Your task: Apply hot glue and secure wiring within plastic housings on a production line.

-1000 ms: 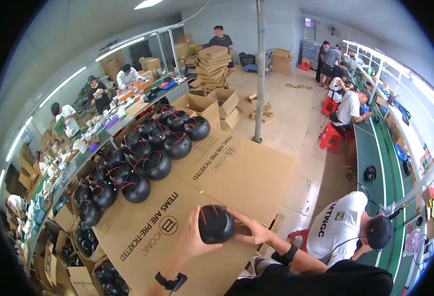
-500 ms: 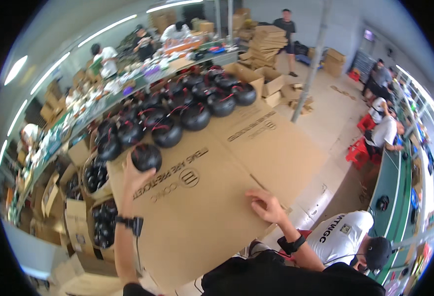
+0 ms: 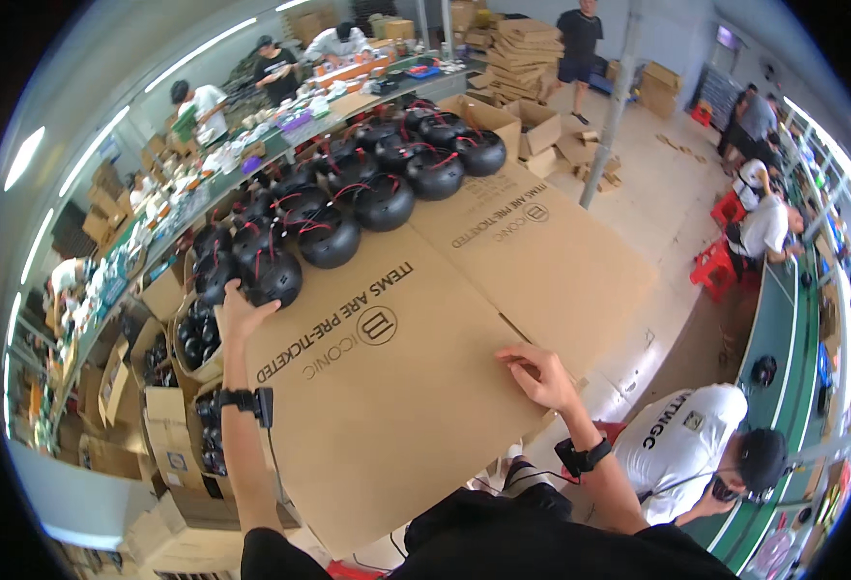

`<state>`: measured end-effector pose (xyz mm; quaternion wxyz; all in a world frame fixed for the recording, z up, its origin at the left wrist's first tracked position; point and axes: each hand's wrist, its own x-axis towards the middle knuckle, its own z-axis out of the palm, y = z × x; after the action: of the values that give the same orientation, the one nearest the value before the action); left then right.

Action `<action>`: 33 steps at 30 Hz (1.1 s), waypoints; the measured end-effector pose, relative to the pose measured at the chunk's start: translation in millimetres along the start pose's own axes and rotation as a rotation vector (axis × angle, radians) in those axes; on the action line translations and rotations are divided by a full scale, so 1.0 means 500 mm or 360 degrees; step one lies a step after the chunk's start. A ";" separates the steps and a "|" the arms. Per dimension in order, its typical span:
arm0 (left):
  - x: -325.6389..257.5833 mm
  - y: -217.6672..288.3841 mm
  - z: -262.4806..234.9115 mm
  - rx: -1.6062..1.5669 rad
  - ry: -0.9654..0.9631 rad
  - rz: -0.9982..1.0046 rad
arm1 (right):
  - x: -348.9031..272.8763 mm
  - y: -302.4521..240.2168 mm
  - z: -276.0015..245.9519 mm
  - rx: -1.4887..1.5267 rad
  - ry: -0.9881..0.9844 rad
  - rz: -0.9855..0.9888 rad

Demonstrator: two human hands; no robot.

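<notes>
My left hand point(image 3: 244, 311) cups the near left side of a black round housing point(image 3: 275, 280), thumb along its lower edge and fingers partly hidden against it. That housing stands at the near left end of rows of similar black housings point(image 3: 384, 203) with red wires on top. All rest on a large cardboard sheet point(image 3: 396, 416). Over the right part of the sheet is my right hand point(image 3: 541, 379), its fingers loosely bent and apart, with nothing in them. Both wrists wear black straps.
Cartons holding more black parts point(image 3: 193, 333) stand left of the cardboard. A long cluttered bench point(image 3: 300, 126) runs behind, with people at it. At right, a person in a white shirt point(image 3: 681, 449) sits close by my right arm, beside a green conveyor point(image 3: 778, 358). A grey pole point(image 3: 614, 106) rises beyond.
My left hand has moved the black housing away from me and slightly left, up against the rows. My right hand has shifted a little right and away from me.
</notes>
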<state>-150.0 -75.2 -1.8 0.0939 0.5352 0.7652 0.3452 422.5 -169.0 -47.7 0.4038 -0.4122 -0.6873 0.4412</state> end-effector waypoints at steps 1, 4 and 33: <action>0.003 0.028 0.019 0.0141 0.0054 0.0039 | -0.002 0.004 -0.013 -0.0010 0.0080 0.0014; -0.003 0.084 0.068 0.0314 0.0131 0.0206 | -0.020 0.021 -0.036 -0.0058 0.0080 -0.0006; -1.250 0.515 0.612 0.0458 -0.2558 0.3034 | -1.662 0.015 0.800 -0.0387 0.2608 0.1967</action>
<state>457.0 -448.0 -208.6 0.1875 0.9390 -0.1682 -0.2343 334.5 -1043.3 -327.8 0.4066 -0.9053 0.0902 0.0832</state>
